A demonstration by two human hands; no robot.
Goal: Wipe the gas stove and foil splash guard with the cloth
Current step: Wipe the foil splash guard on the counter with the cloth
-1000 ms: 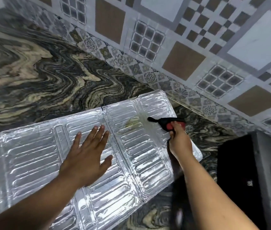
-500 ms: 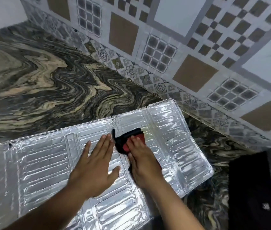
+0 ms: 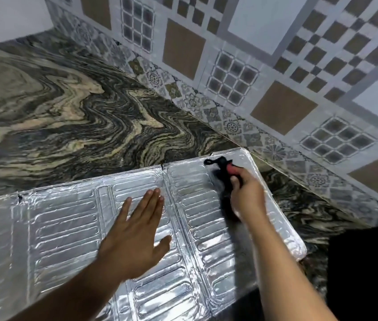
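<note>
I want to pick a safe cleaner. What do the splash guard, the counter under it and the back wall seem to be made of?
The splash guard looks like thin embossed aluminium foil: mirror-bright, crinkled, pressed ribs. The counter seems polished stone, perhaps marble or granite, or a print of it: swirling dark and cream veins, slight sheen. The back wall looks like glazed ceramic tile with printed patterns.

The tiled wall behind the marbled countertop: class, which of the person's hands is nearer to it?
Right. The right hand, gripping the black and red cloth, is at the silver foil splash guard's far corner near the tiled wall. The left hand lies flat mid-guard, farther away.
</note>
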